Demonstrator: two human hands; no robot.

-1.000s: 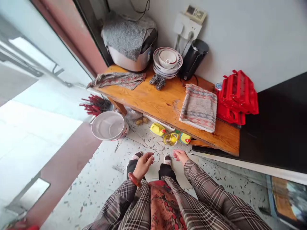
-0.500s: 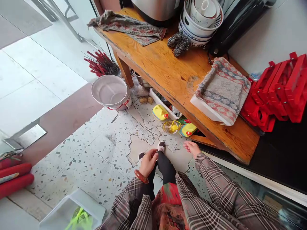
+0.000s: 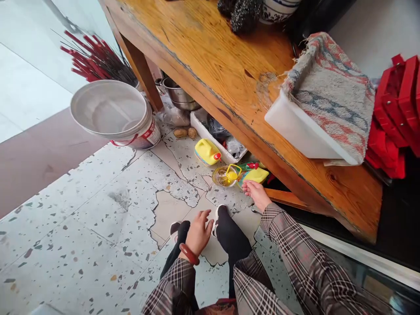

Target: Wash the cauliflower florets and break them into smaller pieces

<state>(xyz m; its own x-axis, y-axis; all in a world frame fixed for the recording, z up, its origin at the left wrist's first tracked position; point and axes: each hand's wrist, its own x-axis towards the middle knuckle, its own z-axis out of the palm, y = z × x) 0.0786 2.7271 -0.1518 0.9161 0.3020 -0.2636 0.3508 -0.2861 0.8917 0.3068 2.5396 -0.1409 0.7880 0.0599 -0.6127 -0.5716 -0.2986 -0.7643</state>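
My left hand (image 3: pixel 199 232), with a reddish-brown bangle on its wrist, hangs above my legs; its fingers are apart and hold nothing. Farther right, my right hand (image 3: pixel 257 194) is stretched over the floor near the table's lower rail, fingers apart and empty. Just beyond it in the picture is a yellow jug (image 3: pixel 255 176) lying on its side, which the fingertips partly overlap; I cannot tell whether they touch. Beside that stands a clear oil bottle (image 3: pixel 225 176) with a yellow cap and handle. Another yellow jug (image 3: pixel 206 152) with a red cap lies a little farther off.
A wooden table (image 3: pixel 210 65) slants across the right, bearing a white tray (image 3: pixel 295 124) under a patterned towel (image 3: pixel 337 92). Red plastic racks (image 3: pixel 397 105) stand beyond. A white bucket (image 3: pixel 111 111), potatoes (image 3: pixel 185 133) and a white foam box (image 3: pixel 206 127) are on the floor.
My view has come lower and closer to the table. My right hand has moved toward the yellow jug by the oil bottle, and the fingers of my left hand have spread.
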